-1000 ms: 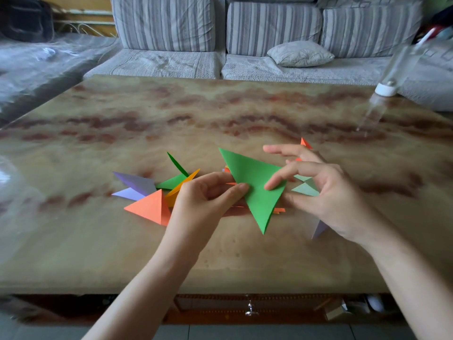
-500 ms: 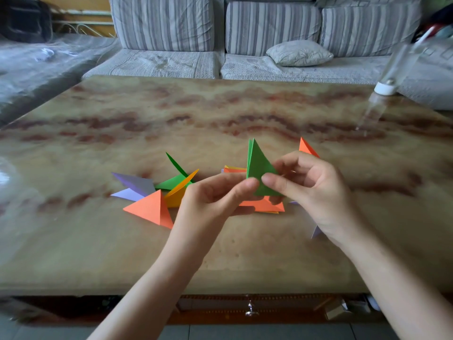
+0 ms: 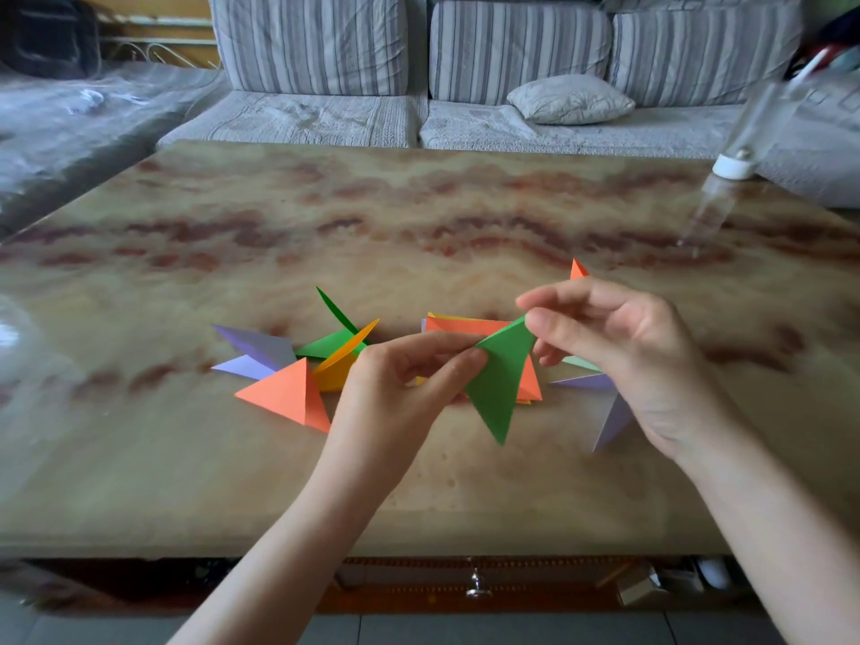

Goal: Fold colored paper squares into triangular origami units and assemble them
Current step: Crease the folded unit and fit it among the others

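1. Marble-patterned beige and red-brown table top (image 3: 419,216) fills the view; all paper lies in its near half.
2. Left cluster, folded paper units: two purple pointed units (image 3: 260,351), touching each other; one orange folded triangle (image 3: 291,395) in front of them; one yellow-orange folded unit (image 3: 342,365) just right of it; one dark green folded unit (image 3: 332,339) behind, with one flap sticking up. Five pieces, overlapping.
3. Left hand (image 3: 395,388), above the table, thumb and forefinger pinched closed on the left corner of a green folded paper triangle (image 3: 500,384).
4. The green folded paper triangle is held in the air between both hands, long point hanging down, top right corner up by the right hand's fingers.
5. Under it on the table: a stack of flat paper squares (image 3: 465,325), orange on top, yellow edges showing beneath; count of sheets cannot be told.
6. Right hand (image 3: 623,346), fingers curled, thumb and forefinger tips at the triangle's top right corner; firm pinch or only touching, cannot tell.
7. Behind and below the right hand: one orange tip (image 3: 578,270), one pale green piece (image 3: 579,364), one purple unit (image 3: 612,412), mostly hidden.
8. Far right: one clear plastic bottle with white cap (image 3: 735,165), blurred.
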Tool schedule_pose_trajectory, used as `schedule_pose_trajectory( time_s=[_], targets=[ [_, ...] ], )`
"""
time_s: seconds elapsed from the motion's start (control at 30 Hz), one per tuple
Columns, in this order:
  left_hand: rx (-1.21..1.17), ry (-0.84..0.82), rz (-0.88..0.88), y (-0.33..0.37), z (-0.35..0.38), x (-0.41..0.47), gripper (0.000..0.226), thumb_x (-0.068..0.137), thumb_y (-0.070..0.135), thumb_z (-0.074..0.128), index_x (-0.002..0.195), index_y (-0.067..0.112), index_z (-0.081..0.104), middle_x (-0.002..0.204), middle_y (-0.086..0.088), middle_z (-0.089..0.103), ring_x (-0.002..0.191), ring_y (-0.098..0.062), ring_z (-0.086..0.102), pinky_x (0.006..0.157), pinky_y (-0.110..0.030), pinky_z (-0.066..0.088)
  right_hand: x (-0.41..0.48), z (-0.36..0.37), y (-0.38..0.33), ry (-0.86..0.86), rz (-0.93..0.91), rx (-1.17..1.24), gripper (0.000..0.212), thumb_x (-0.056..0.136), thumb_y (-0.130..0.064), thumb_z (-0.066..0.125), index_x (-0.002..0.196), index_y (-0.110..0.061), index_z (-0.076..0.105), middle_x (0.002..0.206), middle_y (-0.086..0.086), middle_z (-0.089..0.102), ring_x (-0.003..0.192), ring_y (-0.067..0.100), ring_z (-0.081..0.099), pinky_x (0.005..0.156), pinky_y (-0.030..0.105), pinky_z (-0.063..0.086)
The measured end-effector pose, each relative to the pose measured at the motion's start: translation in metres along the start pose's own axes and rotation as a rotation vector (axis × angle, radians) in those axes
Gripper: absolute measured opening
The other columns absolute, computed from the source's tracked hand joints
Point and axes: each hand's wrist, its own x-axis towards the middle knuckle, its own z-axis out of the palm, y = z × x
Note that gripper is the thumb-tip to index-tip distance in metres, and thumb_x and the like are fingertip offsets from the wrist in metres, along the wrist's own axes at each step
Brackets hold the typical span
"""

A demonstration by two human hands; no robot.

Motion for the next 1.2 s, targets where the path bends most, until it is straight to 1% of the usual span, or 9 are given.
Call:
schedule_pose_trajectory(
  time_s=[0.13,0.27,0.37,0.5,0.67,0.77,1.0,1.1,1.2],
  targets=[
    [0.100,0.009,0.037,-0.001,-0.001,0.000,0.024,0.080,0.019,0.071,0.074,0.042,0.074,0.077,0.012,0.073,0.082,-0.019,0.071,0.080,-0.036,0.057,-0.002,0.001,0.001,0.028,0.052,-0.033,0.023,0.067,-0.032,0.075,0.083,-0.016,0.073,0.069,0.005,0.069,0.064,0.019,0.061,0.072,0.046,0.046],
    [-0.112,0.015,-0.029,0.006,0.002,-0.002,0.016,0.083,0.011,0.066,0.087,0.023,0.075,0.084,0.004,0.076,0.082,-0.009,0.071,0.078,-0.025,0.057,-0.003,0.005,0.001,0.085,0.060,0.013,0.022,0.066,-0.034,0.072,0.081,-0.017,0.074,0.068,0.007,0.070,0.064,0.021,0.063,0.073,0.048,0.046],
    [-0.277,0.061,-0.142,0.005,0.005,-0.005,0.017,0.070,0.024,0.069,0.083,0.014,0.071,0.083,-0.001,0.075,0.078,-0.008,0.069,0.073,-0.021,0.055,-0.004,0.010,0.002,0.101,0.048,0.073,0.014,0.071,-0.023,0.072,0.078,-0.011,0.073,0.066,0.006,0.069,0.062,0.021,0.063,0.066,0.038,0.049],
    [-0.325,0.123,-0.177,0.004,0.007,-0.006,0.016,0.067,0.026,0.070,0.078,0.014,0.071,0.076,0.002,0.073,0.073,-0.007,0.067,0.069,-0.019,0.054,-0.005,0.016,0.002,0.071,0.025,0.100,0.002,0.078,-0.007,0.068,0.079,-0.006,0.069,0.064,0.004,0.068,0.059,0.015,0.064,0.056,0.024,0.052],
    [-0.133,0.129,-0.040,0.004,0.004,-0.002,0.004,0.075,0.015,0.074,0.071,0.017,0.072,0.066,0.005,0.072,0.063,-0.003,0.065,0.061,-0.013,0.050,-0.005,0.013,0.001,-0.026,0.039,0.027,0.014,0.068,-0.018,0.072,0.079,-0.009,0.068,0.069,-0.001,0.068,0.063,0.010,0.061,0.061,0.022,0.051],
    [-0.051,0.095,0.012,0.004,0.006,-0.003,0.006,0.074,0.011,0.075,0.070,0.015,0.073,0.059,0.007,0.069,0.059,0.001,0.061,0.057,-0.011,0.046,-0.005,0.012,0.004,-0.066,0.034,-0.010,0.005,0.076,-0.006,0.071,0.078,-0.010,0.071,0.065,-0.003,0.067,0.060,0.007,0.060,0.060,0.019,0.049],
    [0.072,0.099,0.038,0.001,0.003,-0.001,0.004,0.073,0.017,0.077,0.073,0.019,0.074,0.075,-0.014,0.072,0.069,-0.016,0.064,0.068,-0.041,0.055,-0.004,0.010,0.004,-0.102,0.032,-0.061,0.007,0.072,-0.010,0.073,0.078,-0.007,0.072,0.064,0.000,0.067,0.060,0.009,0.058,0.061,0.020,0.048],
    [0.017,0.103,0.021,0.004,0.004,-0.002,0.005,0.074,0.012,0.076,0.072,0.017,0.074,0.071,0.000,0.074,0.065,-0.002,0.065,0.059,-0.017,0.051,-0.005,0.011,0.005,-0.091,0.007,-0.094,0.003,0.077,-0.007,0.071,0.077,-0.010,0.071,0.068,0.000,0.068,0.065,0.010,0.060,0.064,0.019,0.048],
    [-0.066,0.139,-0.023,0.006,0.004,-0.002,0.004,0.075,0.011,0.074,0.078,0.014,0.075,0.070,0.007,0.074,0.064,0.002,0.066,0.059,-0.007,0.046,-0.005,0.012,0.007,-0.029,-0.006,-0.109,0.007,0.080,-0.009,0.069,0.076,-0.015,0.070,0.072,0.001,0.068,0.069,0.012,0.060,0.067,0.019,0.047]
  ],
)
